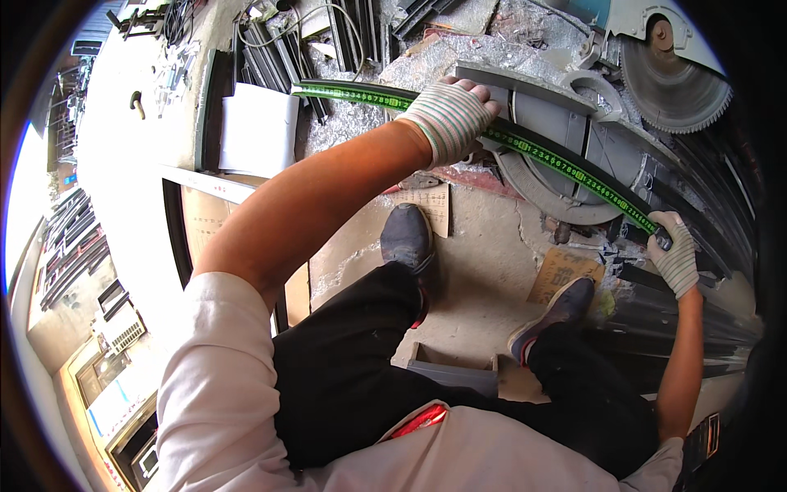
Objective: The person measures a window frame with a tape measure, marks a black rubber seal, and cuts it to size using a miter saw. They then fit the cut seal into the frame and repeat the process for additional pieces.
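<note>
A long dark metal bar [537, 137] lies across the grey bed of a cutting saw [549, 184]. Stretched along it is the bright green blade of a tape measure [574, 170], its far end near a white sheet of paper [258, 131]. My left hand [449, 119], in a striped knit glove, is closed over the bar and the blade together, covering part of both. At the right end, my gloved right hand [675, 256] grips the dark case of the tape measure; its palm side is hidden.
A toothed round saw blade [676, 82] stands exposed at the upper right. Dark metal profiles [270, 53] are stacked at the upper left, more at the right edge. Red-handled pliers [416, 182] and cardboard pieces [566, 273] lie on the floor around my shoes [407, 234].
</note>
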